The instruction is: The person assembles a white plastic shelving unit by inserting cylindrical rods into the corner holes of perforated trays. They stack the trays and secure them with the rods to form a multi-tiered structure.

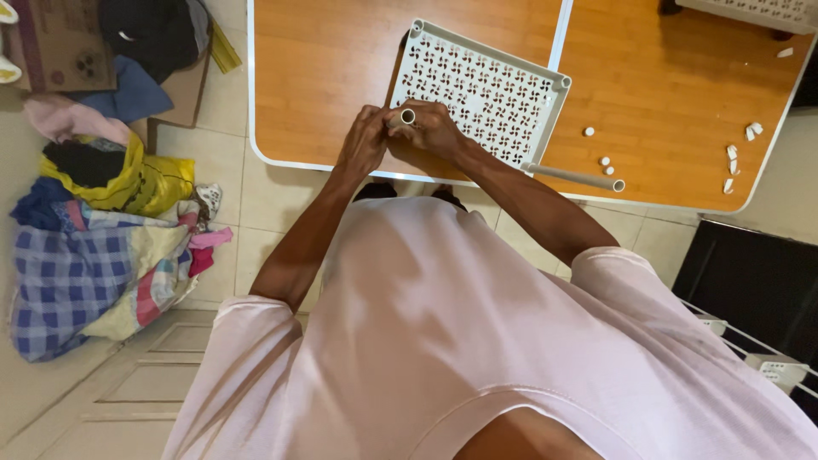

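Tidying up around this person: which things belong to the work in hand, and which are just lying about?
In hand: short tube held by left hand and right hand; perforated white shelf panel; long tube; small white caps.
Lying about: heap of clothes; cardboard box.

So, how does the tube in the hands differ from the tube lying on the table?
The held tube is gripped by the left hand and right hand, while the lying tube rests untouched on the table. The held tube points its open end at the camera; the lying tube shows its whole length. Both are pale grey and hollow.
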